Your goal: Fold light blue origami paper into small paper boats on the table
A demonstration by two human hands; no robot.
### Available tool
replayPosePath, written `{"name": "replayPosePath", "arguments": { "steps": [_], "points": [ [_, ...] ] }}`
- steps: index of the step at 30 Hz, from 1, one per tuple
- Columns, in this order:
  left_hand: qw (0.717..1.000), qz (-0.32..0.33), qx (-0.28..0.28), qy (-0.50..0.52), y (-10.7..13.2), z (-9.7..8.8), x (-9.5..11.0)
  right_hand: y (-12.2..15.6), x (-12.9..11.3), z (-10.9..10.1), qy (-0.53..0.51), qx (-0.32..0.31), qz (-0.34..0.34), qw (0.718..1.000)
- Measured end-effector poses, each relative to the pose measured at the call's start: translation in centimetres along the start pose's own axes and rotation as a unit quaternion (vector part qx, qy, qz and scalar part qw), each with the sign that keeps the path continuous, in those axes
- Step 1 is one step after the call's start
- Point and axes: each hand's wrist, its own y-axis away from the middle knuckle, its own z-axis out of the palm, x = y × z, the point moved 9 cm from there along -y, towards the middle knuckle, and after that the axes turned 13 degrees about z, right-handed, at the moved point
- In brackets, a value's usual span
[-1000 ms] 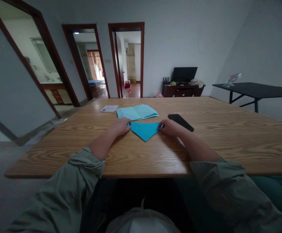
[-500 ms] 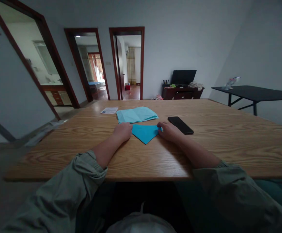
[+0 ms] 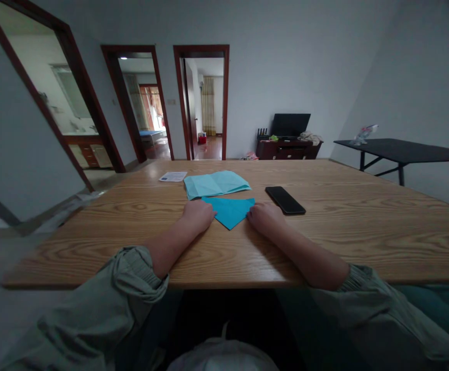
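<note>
A plain white wall (image 3: 278, 67) fills the back of the room, broken on the left by doorways with reddish-brown wooden frames (image 3: 227, 103). In front of it spreads the broad, light-brown wood-grain tabletop (image 3: 363, 221). A black rectangular folding table (image 3: 406, 150) stands off to the right, and a dark brown wooden cabinet (image 3: 290, 150) by the wall carries a black flat screen (image 3: 291, 125).

Two grey-green fabric sleeves (image 3: 93, 314) reach in from the near edge, pushed up on the forearms. The pale blue, creased, folded paper sheet (image 3: 219, 183) lies flat near the middle of the tabletop. Just on its near side is the bright blue paper triangle (image 3: 232, 210), its point toward the person, between the two hands. The left hand (image 3: 199, 215) rests curled against the triangle's left side, the right hand (image 3: 266, 216) curled against its right; whether the fingertips pinch the paper cannot be told.

A black, rounded rectangular phone (image 3: 285, 200) lies just beyond the right hand, and a small white printed card (image 3: 173, 176) sits left of the pale sheet.
</note>
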Motion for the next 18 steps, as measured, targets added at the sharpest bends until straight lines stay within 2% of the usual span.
{"name": "replayPosePath", "arguments": {
  "steps": [5, 14, 18],
  "points": [
    [0.999, 0.017, -0.034, -0.005, 0.13, 0.52, 0.18, 0.39, -0.08, -0.30, -0.013, -0.012, 0.008, 1.000],
    [0.999, 0.017, -0.046, -0.005, 0.33, 0.34, 0.78, 0.36, 0.27, 0.48, -0.004, -0.037, 0.042, 0.998],
    [0.998, 0.021, -0.054, -0.012, 0.29, 0.37, 0.78, 0.23, 0.14, 0.55, -0.002, -0.041, 0.034, 0.999]
  ]
}}
